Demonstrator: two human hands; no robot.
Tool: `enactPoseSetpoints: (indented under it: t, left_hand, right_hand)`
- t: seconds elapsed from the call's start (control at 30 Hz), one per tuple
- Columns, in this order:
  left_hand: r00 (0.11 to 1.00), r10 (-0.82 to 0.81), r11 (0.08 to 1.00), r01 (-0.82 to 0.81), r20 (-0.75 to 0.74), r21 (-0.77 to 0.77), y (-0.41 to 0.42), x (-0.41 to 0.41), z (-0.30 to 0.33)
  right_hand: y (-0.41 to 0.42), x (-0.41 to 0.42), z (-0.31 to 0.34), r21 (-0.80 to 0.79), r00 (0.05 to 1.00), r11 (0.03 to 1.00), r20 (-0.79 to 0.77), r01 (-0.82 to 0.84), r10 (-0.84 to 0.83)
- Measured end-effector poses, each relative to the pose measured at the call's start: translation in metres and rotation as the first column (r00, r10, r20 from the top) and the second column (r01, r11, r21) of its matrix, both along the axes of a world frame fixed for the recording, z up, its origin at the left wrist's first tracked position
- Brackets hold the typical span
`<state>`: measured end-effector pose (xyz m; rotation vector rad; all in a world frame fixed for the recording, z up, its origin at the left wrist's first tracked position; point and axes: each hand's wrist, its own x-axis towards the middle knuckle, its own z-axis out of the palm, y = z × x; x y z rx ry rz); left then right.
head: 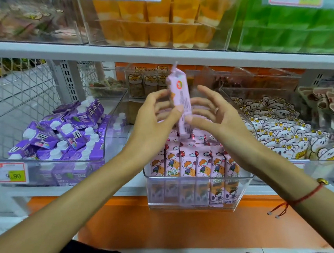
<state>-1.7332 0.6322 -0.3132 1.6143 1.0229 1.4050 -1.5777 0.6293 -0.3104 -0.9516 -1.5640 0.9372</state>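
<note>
A pink snack packet stands upright in the air between my two hands, above a clear plastic bin filled with several more pink packets bearing a cartoon child. My left hand pinches the packet's left edge with thumb and fingertips. On the packet's right side, my right hand touches it with the thumb tip and spread fingers. The packet is blurred, and its lower end hangs just over the packets in the bin.
Purple cartons with white caps fill a clear bin at left, with a 9.90 price tag. White flower-print packets fill the bin at right. Above the white shelf edge stand orange jelly cups and green packs.
</note>
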Motion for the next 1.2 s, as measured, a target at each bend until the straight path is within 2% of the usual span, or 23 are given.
enactPoseSetpoints:
  t: [0.07, 0.17, 0.33, 0.4, 0.5, 0.57, 0.63, 0.8, 0.9, 1.07, 1.2]
  left_hand:
    - [0.986, 0.004, 0.996, 0.01, 0.165, -0.084, 0.001, 0.0, 0.002]
    - [0.971, 0.01, 0.991, 0.021, 0.239, -0.129, 0.003, -0.002, 0.003]
    - [0.932, -0.023, 0.995, 0.055, 0.362, -0.078, 0.009, -0.012, 0.009]
    - [0.953, -0.023, 0.998, 0.038, 0.302, -0.043, 0.011, -0.016, 0.01]
    - [0.973, 0.083, 0.993, -0.099, 0.215, 0.064, 0.015, -0.021, 0.009]
    - [0.971, 0.126, 0.98, -0.153, 0.202, 0.124, 0.02, -0.023, 0.009]
    - [0.976, 0.13, 0.976, -0.157, 0.173, 0.153, 0.024, -0.023, 0.008]
    - [0.99, 0.143, 0.962, -0.142, 0.011, 0.232, 0.036, -0.018, 0.003]
    - [0.993, 0.1, 0.97, -0.085, -0.057, 0.226, 0.044, -0.013, 0.002]
    - [0.975, 0.021, 0.985, 0.018, -0.221, 0.17, 0.06, -0.014, 0.001]
    - [0.91, -0.088, 0.982, 0.149, -0.406, 0.12, 0.071, -0.016, 0.008]
  right_hand:
    - [-0.002, -0.004, -0.002, 0.084, 0.995, 0.995, 0.08, 0.049, -0.056]
    - [-0.003, -0.007, -0.002, 0.18, 0.989, 0.978, 0.077, 0.11, -0.126]
    - [0.007, -0.002, -0.001, 0.094, 0.996, 0.994, 0.072, 0.053, -0.06]
    - [0.013, 0.0, -0.004, 0.067, 0.992, 0.997, 0.116, 0.04, -0.048]
    - [0.026, 0.005, -0.015, 0.071, 0.934, 0.982, 0.305, 0.174, -0.188]
    - [0.034, 0.01, -0.024, 0.158, 0.814, 0.961, 0.511, 0.228, -0.277]
    - [0.039, 0.012, -0.032, 0.262, 0.671, 0.947, 0.67, 0.187, -0.318]
    - [0.049, 0.005, -0.042, 0.339, 0.444, 0.928, 0.816, 0.153, -0.371]
    - [0.049, 0.007, -0.041, 0.311, 0.44, 0.939, 0.83, 0.146, -0.343]
    - [0.04, 0.016, -0.036, 0.274, 0.533, 0.953, 0.792, 0.127, -0.299]
    - [0.033, 0.019, -0.035, 0.304, 0.513, 0.947, 0.8, 0.102, -0.312]
